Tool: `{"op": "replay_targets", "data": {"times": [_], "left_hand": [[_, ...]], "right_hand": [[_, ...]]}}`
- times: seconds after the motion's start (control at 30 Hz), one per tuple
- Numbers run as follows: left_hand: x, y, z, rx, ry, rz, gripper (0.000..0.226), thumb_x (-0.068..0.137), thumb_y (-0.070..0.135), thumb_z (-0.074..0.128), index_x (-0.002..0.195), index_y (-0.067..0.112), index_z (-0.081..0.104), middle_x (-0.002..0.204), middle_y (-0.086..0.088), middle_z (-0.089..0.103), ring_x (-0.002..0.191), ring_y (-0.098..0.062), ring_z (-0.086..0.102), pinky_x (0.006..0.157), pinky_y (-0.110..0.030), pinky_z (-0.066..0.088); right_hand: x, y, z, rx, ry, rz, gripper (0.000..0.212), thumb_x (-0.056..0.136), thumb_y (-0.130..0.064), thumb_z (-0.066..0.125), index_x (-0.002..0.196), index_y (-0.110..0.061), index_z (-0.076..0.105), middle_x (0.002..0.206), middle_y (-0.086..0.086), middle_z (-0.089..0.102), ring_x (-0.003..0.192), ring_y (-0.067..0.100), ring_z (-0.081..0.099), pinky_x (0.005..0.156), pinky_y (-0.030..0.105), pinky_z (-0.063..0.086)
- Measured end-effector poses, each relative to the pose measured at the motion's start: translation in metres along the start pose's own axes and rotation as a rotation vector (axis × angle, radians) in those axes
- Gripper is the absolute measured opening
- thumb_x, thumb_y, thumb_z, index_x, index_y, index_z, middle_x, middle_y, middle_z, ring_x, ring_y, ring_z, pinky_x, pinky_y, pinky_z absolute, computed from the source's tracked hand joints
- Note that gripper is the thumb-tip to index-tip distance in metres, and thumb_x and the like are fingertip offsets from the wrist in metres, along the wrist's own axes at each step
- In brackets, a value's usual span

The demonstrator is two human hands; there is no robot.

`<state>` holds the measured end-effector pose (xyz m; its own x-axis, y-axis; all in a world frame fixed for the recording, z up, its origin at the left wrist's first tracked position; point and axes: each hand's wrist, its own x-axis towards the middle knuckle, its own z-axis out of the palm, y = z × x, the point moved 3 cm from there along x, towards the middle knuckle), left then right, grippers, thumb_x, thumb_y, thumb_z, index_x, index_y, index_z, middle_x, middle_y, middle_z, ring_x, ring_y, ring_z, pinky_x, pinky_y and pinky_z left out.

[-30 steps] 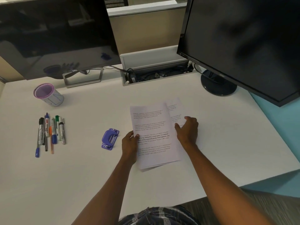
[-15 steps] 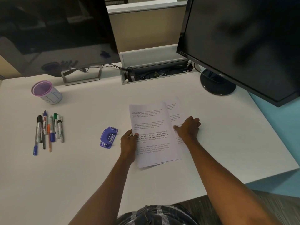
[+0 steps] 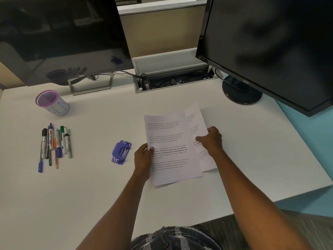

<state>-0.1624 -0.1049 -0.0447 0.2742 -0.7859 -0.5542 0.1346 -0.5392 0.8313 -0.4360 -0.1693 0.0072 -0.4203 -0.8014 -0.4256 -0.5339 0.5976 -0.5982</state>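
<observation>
A thin stack of printed sheets (image 3: pixel 169 141) lies on the white desk (image 3: pixel 90 195). My left hand (image 3: pixel 144 157) grips its left edge, thumb on top of the text. A second printed sheet (image 3: pixel 196 121) pokes out from under the stack on the right. My right hand (image 3: pixel 210 139) pinches that sheet at its right edge, and the edge lifts slightly off the desk.
A purple hole punch (image 3: pixel 121 152) lies just left of my left hand. Several pens and markers (image 3: pixel 54 145) lie in a row at the left, with a purple-rimmed cup (image 3: pixel 52 102) behind them. Two monitors (image 3: pixel 273 46) and an open cable tray (image 3: pixel 173 80) stand at the back.
My right hand has slid right off the top stack and closed on the right edge of the lower sheet. My left hand keeps its grip.
</observation>
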Motion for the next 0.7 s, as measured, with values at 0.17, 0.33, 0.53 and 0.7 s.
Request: {"op": "replay_targets", "data": {"times": [0.17, 0.33, 0.53, 0.7], "left_hand": [[-0.001, -0.001, 0.0, 0.0, -0.006, 0.022, 0.023, 0.104, 0.015, 0.057, 0.1, 0.034, 0.07, 0.107, 0.005, 0.078, 0.092, -0.023, 0.077, 0.084, -0.043, 0.064], [0.0, -0.003, 0.0, -0.025, -0.015, 0.011, 0.022, 0.103, 0.014, 0.058, 0.103, 0.031, 0.071, 0.103, 0.007, 0.08, 0.092, -0.024, 0.078, 0.087, -0.048, 0.063], [-0.002, -0.003, -0.001, -0.042, -0.03, 0.026, 0.02, 0.103, 0.013, 0.058, 0.108, 0.026, 0.072, 0.11, 0.0, 0.079, 0.097, -0.028, 0.077, 0.091, -0.053, 0.061], [-0.002, -0.002, -0.002, -0.021, -0.043, 0.019, 0.018, 0.103, 0.015, 0.057, 0.112, 0.024, 0.071, 0.112, -0.001, 0.079, 0.098, -0.028, 0.077, 0.092, -0.052, 0.061]], "right_hand": [[-0.012, -0.005, -0.03, -0.021, 0.064, -0.079, 0.022, 0.084, -0.013, 0.08, 0.104, -0.008, 0.071, 0.115, 0.011, 0.076, 0.091, 0.03, 0.073, 0.079, 0.04, 0.061], [-0.027, -0.029, -0.072, -0.162, 0.229, -0.214, 0.019, 0.09, -0.012, 0.075, 0.108, -0.007, 0.071, 0.117, 0.013, 0.074, 0.098, 0.035, 0.073, 0.073, 0.028, 0.048], [-0.038, -0.054, -0.099, -0.132, 0.303, -0.25, 0.06, 0.088, -0.017, 0.079, 0.142, -0.007, 0.055, 0.137, 0.016, 0.063, 0.121, 0.04, 0.064, 0.094, 0.052, 0.054], [-0.037, -0.046, -0.088, 0.109, 0.112, -0.28, 0.039, 0.085, -0.017, 0.083, 0.12, -0.008, 0.069, 0.123, 0.009, 0.072, 0.102, 0.026, 0.072, 0.081, 0.036, 0.061]]}}
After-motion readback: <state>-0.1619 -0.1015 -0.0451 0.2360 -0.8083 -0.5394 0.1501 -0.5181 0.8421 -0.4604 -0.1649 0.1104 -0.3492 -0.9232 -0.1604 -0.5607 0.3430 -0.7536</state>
